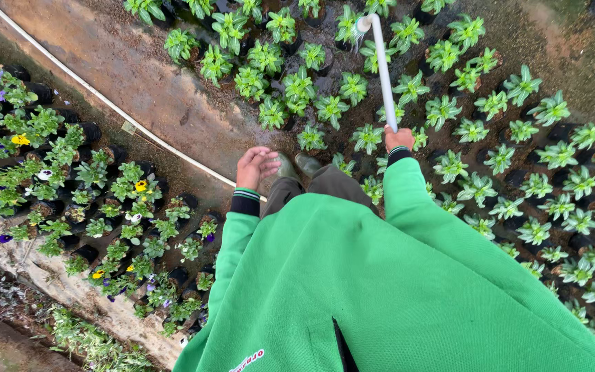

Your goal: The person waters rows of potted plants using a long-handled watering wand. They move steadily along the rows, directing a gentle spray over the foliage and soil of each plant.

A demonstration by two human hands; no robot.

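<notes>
I grip the near end of a white watering wand in my closed right hand; its nozzle reaches out beyond my fist over potted green seedlings, sparing me a stoop. My left hand hangs loosely curled, empty, above the muddy path.

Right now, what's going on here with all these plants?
A person in a bright green sweatshirt stands on a wet dirt path between beds of small potted plants. Their right hand grips a long white watering wand, whose head reaches out over the green leafy seedlings in black pots. Their left hand hangs free, fingers curled, holding nothing. On the left are flowering plants with purple, yellow and white blooms, and a thin white hose runs along the ground.
</notes>
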